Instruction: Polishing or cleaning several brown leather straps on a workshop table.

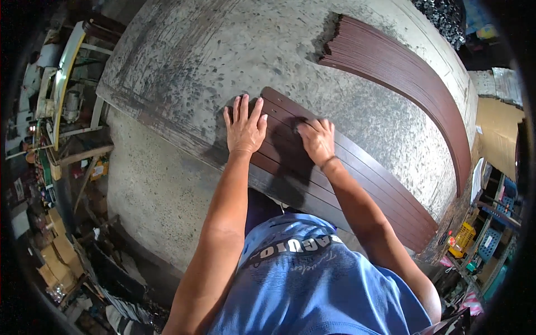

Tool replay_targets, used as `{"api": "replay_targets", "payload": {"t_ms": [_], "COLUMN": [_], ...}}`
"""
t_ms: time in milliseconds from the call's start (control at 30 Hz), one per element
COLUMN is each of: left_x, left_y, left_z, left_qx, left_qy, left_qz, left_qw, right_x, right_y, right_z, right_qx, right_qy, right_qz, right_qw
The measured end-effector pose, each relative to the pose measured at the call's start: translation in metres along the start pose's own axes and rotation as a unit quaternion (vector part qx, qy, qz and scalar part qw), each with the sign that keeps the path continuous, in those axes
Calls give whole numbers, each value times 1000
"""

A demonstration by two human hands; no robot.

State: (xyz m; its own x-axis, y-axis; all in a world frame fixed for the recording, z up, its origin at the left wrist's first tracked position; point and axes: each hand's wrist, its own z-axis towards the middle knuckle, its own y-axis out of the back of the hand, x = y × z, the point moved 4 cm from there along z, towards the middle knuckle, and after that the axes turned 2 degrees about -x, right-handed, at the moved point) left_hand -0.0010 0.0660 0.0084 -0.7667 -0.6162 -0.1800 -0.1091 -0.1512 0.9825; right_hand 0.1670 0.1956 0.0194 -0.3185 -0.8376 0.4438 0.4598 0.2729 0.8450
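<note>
Several glossy dark brown strips (pixel 346 178), leather-like, lie side by side on the worktable in front of me. They slant from the middle down to the right, with small slots near their far left end. My left hand (pixel 245 128) rests at that end, fingers spread, partly on the strips and partly on the tabletop. Lying over the strips, my right hand (pixel 318 140) has its fingers curled down and pressed against the surface. What it holds, if anything, is hidden under the fingers.
The worktable (pixel 184 67) is grey, scuffed and dark-spotted. A thick curved stack of brown strips (pixel 402 72) lies at the far right. Shiny black material (pixel 444 19) sits at the far corner. Right of the table stand shelves with a yellow basket (pixel 464 237); a frame (pixel 70 84) stands left.
</note>
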Motion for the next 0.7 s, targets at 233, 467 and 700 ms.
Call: {"api": "replay_targets", "payload": {"t_ms": [233,467,700], "left_x": [6,2,1], "left_y": [-2,-1,1], "left_z": [-2,3,-1], "left_qx": [0,3,7], "left_qy": [8,-6,-3], "left_qz": [-14,2,-4], "left_qw": [1000,1000,1000], "right_x": [13,15,3], "right_y": [-28,-26,-13], "right_z": [30,39,18], "right_qx": [77,52,53], "right_qy": [63,47,51], "right_qz": [-12,3,-19], "right_qw": [995,998,997]}}
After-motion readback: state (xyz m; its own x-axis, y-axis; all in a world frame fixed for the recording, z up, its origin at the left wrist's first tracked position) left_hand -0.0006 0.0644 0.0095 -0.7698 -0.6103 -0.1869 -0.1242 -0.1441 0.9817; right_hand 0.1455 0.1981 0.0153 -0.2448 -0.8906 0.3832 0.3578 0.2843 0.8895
